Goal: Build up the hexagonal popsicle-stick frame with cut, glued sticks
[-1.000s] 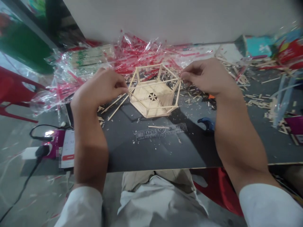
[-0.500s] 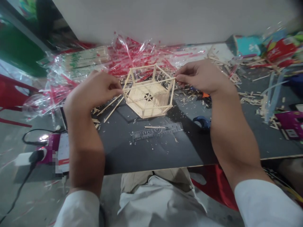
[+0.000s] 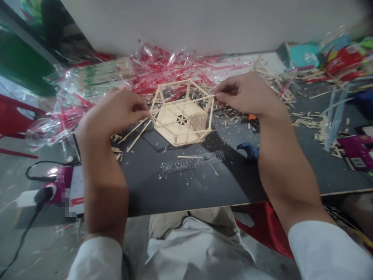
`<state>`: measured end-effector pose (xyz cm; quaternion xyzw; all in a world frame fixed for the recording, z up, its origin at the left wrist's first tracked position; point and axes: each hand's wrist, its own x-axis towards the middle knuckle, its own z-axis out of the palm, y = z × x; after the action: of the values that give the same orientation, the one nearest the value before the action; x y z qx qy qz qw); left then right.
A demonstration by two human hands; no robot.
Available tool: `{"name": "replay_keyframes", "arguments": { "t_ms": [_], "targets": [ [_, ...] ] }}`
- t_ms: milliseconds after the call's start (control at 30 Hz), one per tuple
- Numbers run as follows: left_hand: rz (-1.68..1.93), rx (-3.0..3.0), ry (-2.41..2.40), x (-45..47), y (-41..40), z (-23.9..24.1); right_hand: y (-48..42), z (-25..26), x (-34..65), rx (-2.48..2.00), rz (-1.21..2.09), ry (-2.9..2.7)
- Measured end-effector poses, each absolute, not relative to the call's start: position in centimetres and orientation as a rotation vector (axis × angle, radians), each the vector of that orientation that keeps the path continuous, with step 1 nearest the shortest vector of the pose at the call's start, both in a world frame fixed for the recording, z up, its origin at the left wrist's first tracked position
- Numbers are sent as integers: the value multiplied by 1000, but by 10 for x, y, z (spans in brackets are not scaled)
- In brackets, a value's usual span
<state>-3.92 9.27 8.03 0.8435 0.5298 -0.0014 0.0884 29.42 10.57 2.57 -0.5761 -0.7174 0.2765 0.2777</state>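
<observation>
A hexagonal frame of thin wooden sticks stands on the dark table, with a layered lattice base and upright posts joined by a top rim. One thin wooden stick spans the rim from its left corner to its right corner. My left hand pinches the left end at the left corner. At the opposite corner, my right hand pinches the other end between thumb and fingers. The fingertips cover both stick ends, so their contact with the rim is hidden. A clear ruler lies in front, with a short stick on it.
Red and clear plastic wrappers heap behind the frame, beside bundled sticks. Loose sticks lie near my left hand. A blue curved tool rests by my right forearm. Stick offcuts litter the right side.
Almost nothing differs. Both hands keep their pinch on the stick, and the whole view shifts slightly.
</observation>
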Motion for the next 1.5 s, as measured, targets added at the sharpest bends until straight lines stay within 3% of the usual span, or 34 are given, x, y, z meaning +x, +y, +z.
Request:
{"name": "replay_keyframes", "arguments": {
  "t_ms": [267,733,1067,1500],
  "targets": [
    [39,2562,1574,-41,95,76,113,19,301,-1397,534,-2086],
    [-34,2499,1653,-38,94,80,125,-1,308,-1287,651,-1963],
    [235,2214,1742,-57,77,94,122,0,310,-1264,609,-1988],
    [581,2472,1709,-37,7,89,51,37,299,-1230,358,-2017]
  ]
}}
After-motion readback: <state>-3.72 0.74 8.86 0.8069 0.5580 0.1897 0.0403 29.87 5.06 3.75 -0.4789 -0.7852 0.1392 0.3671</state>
